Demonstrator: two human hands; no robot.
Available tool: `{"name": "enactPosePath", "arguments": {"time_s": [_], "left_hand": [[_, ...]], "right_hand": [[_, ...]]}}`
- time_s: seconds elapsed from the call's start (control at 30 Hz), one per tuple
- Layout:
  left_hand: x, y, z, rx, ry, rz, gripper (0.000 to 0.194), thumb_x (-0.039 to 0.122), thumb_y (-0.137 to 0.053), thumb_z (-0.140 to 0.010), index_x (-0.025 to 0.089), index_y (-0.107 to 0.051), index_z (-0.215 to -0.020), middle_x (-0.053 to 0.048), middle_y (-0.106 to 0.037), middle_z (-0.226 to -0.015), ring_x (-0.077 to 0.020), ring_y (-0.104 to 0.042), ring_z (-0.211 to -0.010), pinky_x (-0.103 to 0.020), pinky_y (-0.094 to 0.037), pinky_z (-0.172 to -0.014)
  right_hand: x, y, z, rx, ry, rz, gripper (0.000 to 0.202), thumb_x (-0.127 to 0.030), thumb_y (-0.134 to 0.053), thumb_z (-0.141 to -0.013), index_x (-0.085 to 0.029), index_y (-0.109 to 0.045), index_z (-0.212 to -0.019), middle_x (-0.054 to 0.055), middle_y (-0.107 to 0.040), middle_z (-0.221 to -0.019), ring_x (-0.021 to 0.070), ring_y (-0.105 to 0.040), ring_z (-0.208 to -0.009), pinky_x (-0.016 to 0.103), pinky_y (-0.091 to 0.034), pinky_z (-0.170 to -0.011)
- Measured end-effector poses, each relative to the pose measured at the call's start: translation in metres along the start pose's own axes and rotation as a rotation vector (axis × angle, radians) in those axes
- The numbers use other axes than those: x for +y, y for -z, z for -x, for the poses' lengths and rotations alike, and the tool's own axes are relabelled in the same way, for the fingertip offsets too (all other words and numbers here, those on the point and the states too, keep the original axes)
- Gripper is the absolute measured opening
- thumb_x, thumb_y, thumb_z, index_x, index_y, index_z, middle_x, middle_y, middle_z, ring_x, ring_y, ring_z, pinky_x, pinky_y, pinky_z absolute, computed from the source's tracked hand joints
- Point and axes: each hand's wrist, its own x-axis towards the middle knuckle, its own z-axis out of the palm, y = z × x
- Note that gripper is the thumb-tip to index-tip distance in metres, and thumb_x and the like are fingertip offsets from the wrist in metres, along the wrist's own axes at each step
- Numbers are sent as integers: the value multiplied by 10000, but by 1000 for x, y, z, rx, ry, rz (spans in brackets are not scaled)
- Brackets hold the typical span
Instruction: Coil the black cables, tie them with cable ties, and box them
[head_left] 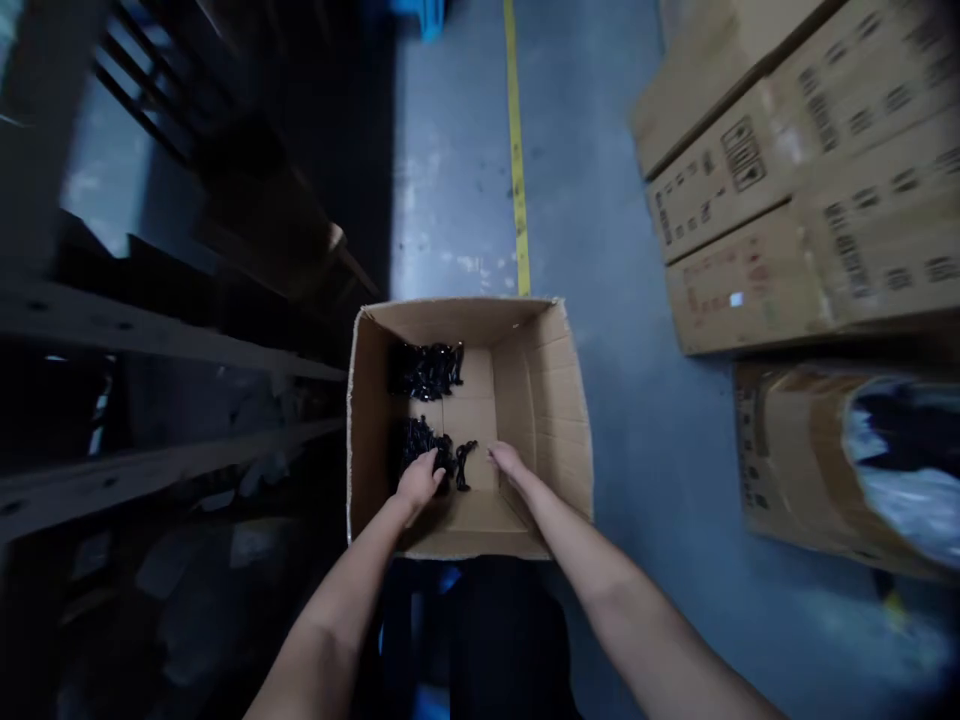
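Where your left hand (418,484) reaches into the cardboard box (553,400), a heap of glossy black pieces (420,440) lies on the bottom, toward the left wall. Your left thumb and fingers (430,458) are a little apart at the heap's near edge; you can see them against the pieces, but whether they grip one cannot be told. Just beside that heap, toward the middle, lies a single curved black piece (462,466), slim and shiny. Your right hand (510,461) is to its right, apart from it, with the fingers curled inward; no piece shows in them, and you cannot tell whether the tips meet. Farther from you, a second heap of black pieces (435,370) catches sharp highlights.

The box is open, with plain brown, lightly creased walls and rough upper edges. Around it spreads a smooth grey-blue floor (457,200), crossed by a yellow line (516,150). To your right, printed brown cartons (795,190) are stacked; nearer you, an open carton (795,450) shows crinkled clear plastic and dark contents. To your left, pale shelf beams (180,330) run through shadow.
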Motion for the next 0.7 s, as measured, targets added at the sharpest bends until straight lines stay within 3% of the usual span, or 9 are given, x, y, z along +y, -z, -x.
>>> {"name": "enactPosePath", "arguments": {"time_s": [0.07, 0.2, 0.3, 0.43, 0.5, 0.57, 0.67, 0.7], "left_hand": [[27, 23, 34, 57, -27, 38, 513, 286, -443, -929, 79, -438, -1398, -174, -478, -1425, -228, -448, -1326, -320, -319, -1131], [78, 67, 119, 186, -91, 133, 479, 293, -451, -923, 89, -495, -1354, -170, -535, -1372, -248, -505, -1275, -353, -364, -1103], [115, 101, 192, 283, -195, 222, 445, 311, -498, -902, 120, -556, -1300, -142, -583, -1325, -253, -561, -1207, -364, -408, -1062], [149, 160, 300, 482, -363, 341, 421, 378, -546, -889, 220, -580, -1278, -38, -621, -1292, -177, -591, -1157, -257, -437, -1009], [148, 193, 362, 670, -505, 469, 398, 362, -526, -904, 219, -574, -1272, -41, -636, -1262, -166, -600, -1132, -247, -444, -990], [126, 222, 427, 985, -539, 657, 355, 343, -570, -883, 217, -599, -1214, -45, -677, -1158, -171, -627, -1055, -260, -462, -958], [63, 257, 510, 1452, -171, 1135, 299, 363, -598, -872, 193, -619, -1116, -64, -676, -1106, -170, -644, -966, -263, -496, -882], [38, 266, 529, 1501, -93, 1199, 292, 370, -533, -912, 177, -605, -1119, -82, -654, -1153, -170, -629, -1018, -268, -485, -906]], "right_hand": [[-23, 3, 39, -34, 30, -75, 249, -324, -575, -948, -121, -603, -1090, 66, -628, -1032, 164, -629, -874, 343, -554, -763], [-60, 6, 133, -102, 169, -154, 205, -304, -575, -948, -114, -621, -1010, 56, -656, -981, 154, -646, -858, 341, -555, -782], [-80, 2, 206, -174, 311, -127, 139, -274, -584, -917, -145, -635, -902, 55, -692, -925, 173, -680, -860, 350, -557, -827], [-116, -19, 297, -286, 544, -6, 94, -296, -570, -851, -226, -626, -823, 82, -716, -910, 222, -695, -914, 353, -563, -866], [-137, -38, 343, -338, 672, 59, 136, -356, -577, -822, -235, -630, -855, 98, -715, -940, 239, -692, -925, 368, -568, -863], [-157, -59, 391, -390, 804, 123, 216, -409, -585, -798, -227, -639, -902, 108, -709, -963, 241, -689, -914, 373, -570, -854], [-188, -91, 467, -455, 1014, 229, 301, -441, -576, -794, -201, -654, -959, 110, -704, -960, 228, -684, -883, 367, -563, -843], [-200, -102, 492, -466, 1089, 269, 308, -436, -563, -804, -194, -656, -969, 106, -705, -954, 222, -683, -870, 363, -558, -840]]}}
